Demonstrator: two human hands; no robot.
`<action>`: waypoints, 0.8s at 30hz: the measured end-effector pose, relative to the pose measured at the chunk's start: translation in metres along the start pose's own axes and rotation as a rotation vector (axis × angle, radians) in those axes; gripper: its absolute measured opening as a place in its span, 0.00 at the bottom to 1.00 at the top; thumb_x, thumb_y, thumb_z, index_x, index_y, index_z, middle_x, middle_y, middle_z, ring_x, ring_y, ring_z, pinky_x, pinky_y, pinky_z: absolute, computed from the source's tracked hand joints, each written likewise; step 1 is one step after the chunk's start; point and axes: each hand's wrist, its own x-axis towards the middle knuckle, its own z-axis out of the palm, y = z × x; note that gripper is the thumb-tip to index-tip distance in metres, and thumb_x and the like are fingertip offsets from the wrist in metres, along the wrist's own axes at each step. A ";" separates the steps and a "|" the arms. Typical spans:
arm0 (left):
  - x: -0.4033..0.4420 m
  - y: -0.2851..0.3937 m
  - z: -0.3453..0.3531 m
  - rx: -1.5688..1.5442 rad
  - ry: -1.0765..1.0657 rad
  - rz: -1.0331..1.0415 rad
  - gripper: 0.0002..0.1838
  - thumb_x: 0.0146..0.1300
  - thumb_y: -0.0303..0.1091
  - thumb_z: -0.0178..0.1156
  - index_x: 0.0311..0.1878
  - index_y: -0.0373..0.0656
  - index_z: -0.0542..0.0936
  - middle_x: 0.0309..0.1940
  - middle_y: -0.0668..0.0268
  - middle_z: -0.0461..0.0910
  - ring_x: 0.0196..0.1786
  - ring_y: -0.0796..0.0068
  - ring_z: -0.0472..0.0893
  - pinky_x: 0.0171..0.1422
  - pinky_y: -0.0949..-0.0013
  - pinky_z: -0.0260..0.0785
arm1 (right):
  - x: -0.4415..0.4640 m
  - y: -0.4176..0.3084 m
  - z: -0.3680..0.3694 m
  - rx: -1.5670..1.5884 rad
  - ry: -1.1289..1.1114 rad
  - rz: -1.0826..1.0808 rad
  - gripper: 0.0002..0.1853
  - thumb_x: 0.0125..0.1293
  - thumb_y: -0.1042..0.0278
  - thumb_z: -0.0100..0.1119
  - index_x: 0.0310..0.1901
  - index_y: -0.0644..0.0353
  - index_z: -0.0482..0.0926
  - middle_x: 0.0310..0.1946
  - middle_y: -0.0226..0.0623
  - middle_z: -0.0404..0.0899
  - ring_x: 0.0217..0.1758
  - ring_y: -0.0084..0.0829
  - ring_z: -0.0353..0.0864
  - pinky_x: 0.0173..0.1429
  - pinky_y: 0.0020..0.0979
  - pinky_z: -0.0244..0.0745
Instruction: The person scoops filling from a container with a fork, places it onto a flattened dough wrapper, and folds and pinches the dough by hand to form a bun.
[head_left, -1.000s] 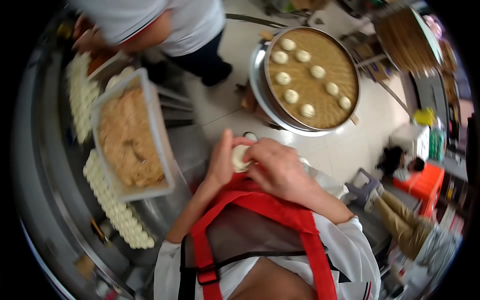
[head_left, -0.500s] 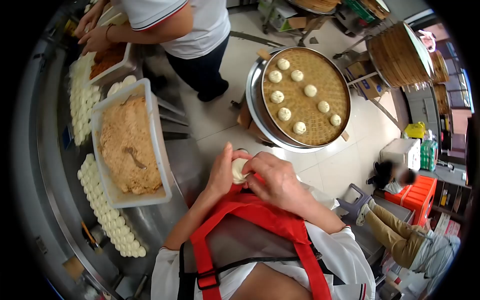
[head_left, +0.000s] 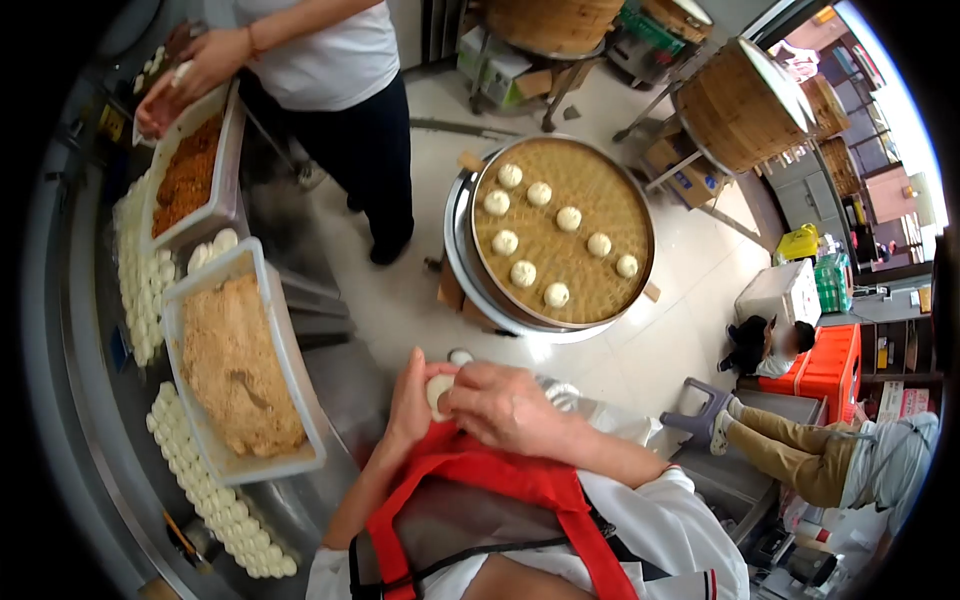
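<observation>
In front of the red apron [head_left: 480, 465], a pale dough bun [head_left: 437, 394] lies in my left hand [head_left: 407, 410], which cups it with the thumb upright. My right hand [head_left: 512, 408] bends over the bun from the other side, its fingertips gathered at the dough's edge. Part of the bun is hidden behind those fingers. Left of my hands, a clear plastic tub [head_left: 318, 440] holds light brown filling [head_left: 235, 370] with a spoon sunk in it. Rows of small dough pieces [head_left: 215, 500] line the steel counter beside the tub.
Ahead, a round steamer tray [head_left: 590, 285] carries several pleated buns [head_left: 568, 218]. A co-worker [head_left: 330, 60] stands at the far left by a tub of reddish filling [head_left: 187, 180]. Stacked bamboo steamers [head_left: 740, 105] stand back right. Two people and a purple stool [head_left: 700, 415] are at right.
The camera view has shifted, so the steamer tray and tubs sit lower and further left. Both hands stay at the bun. The co-worker's hands have moved slightly apart.
</observation>
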 end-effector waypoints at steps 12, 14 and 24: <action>0.025 -0.032 -0.016 -0.353 -0.062 -0.072 0.46 0.75 0.68 0.25 0.45 0.33 0.81 0.34 0.57 0.84 0.35 0.66 0.83 0.40 0.67 0.77 | -0.007 0.009 0.015 -0.044 0.018 -0.029 0.11 0.56 0.71 0.66 0.41 0.58 0.78 0.39 0.42 0.80 0.44 0.47 0.82 0.45 0.44 0.78; 0.022 -0.025 -0.016 -0.336 -0.065 -0.096 0.46 0.74 0.70 0.25 0.44 0.33 0.80 0.32 0.56 0.84 0.32 0.63 0.83 0.33 0.63 0.78 | -0.007 0.012 0.014 -0.028 -0.044 -0.005 0.11 0.56 0.71 0.65 0.41 0.58 0.78 0.39 0.42 0.80 0.43 0.47 0.82 0.44 0.45 0.78; 0.032 -0.088 -0.074 -0.393 -0.099 -0.131 0.45 0.73 0.71 0.28 0.56 0.34 0.75 0.38 0.51 0.84 0.37 0.52 0.85 0.29 0.53 0.80 | -0.007 0.009 -0.008 -0.055 -0.143 0.024 0.23 0.58 0.68 0.65 0.57 0.56 0.77 0.40 0.43 0.79 0.46 0.47 0.81 0.47 0.45 0.77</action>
